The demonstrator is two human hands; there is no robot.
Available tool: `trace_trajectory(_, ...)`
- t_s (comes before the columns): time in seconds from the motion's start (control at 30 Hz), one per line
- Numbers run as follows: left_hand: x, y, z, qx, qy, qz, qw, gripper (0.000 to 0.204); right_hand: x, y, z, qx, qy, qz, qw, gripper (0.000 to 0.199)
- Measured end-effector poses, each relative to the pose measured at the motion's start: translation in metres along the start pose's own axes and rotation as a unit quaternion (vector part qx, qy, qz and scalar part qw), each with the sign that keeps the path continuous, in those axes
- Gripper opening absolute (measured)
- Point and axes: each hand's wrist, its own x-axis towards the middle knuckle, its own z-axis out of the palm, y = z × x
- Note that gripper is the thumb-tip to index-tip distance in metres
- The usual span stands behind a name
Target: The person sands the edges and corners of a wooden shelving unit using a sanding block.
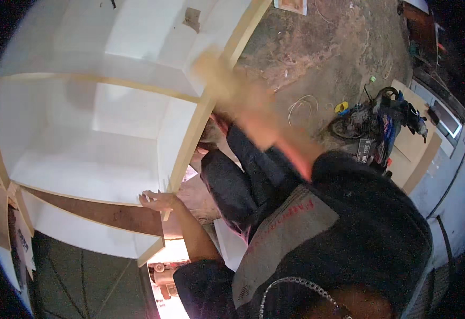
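Observation:
A white cabinet (89, 149) with open compartments and pale wood edging fills the left side. My left hand (161, 201) rests at the lower right corner of its middle compartment, fingers curled over the pale edge of the divider. My right hand (259, 127) is smeared by motion beside the cabinet's long right edge strip (189, 141). From it reaches a tan, block-like thing (214, 72), too blurred to name, which overlaps the upper part of that strip. My right fingers cannot be made out singly.
Below the middle compartment is a narrow gap with a white panel (83, 228). My dark-trousered legs (227, 181) are close to the cabinet's right side. A coil of pale wire (302, 110) lies on the stained floor (344, 48). A blue-black motorcycle (376, 122) stands farther right, near leaning boards (410, 143).

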Motion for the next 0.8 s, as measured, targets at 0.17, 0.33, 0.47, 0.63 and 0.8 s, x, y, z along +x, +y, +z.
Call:
trace_trajectory(0.17, 0.011, -0.016, -0.007, 0.004, -0.019, 0.017, 1.0, 0.054, 0.018, -0.021, -0.045, -0.035, -0.153, -0.048, 0.986, 0.054)
trace_trajectory(0.33, 0.008, -0.004, -0.006, 0.015, -0.014, -0.001, 1.0, 0.054, 0.05, 0.064, -0.107, 0.028, 0.046, 0.12, 0.991, 0.05)
trace_trajectory(0.47, 0.006, 0.005, -0.003, 0.019, -0.034, -0.033, 0.999, 0.053, 0.019, 0.047, -0.052, -0.006, -0.03, 0.013, 0.999, 0.053)
trace_trajectory(0.63, 0.005, 0.008, -0.006, 0.02, -0.024, -0.045, 0.999, 0.051, 0.053, 0.077, -0.103, 0.138, 0.031, 0.066, 0.988, 0.058)
trace_trajectory(0.8, 0.007, 0.002, -0.002, 0.001, -0.025, -0.043, 0.999, 0.047, 0.063, 0.077, -0.108, 0.314, 0.052, 0.07, 0.946, 0.062)
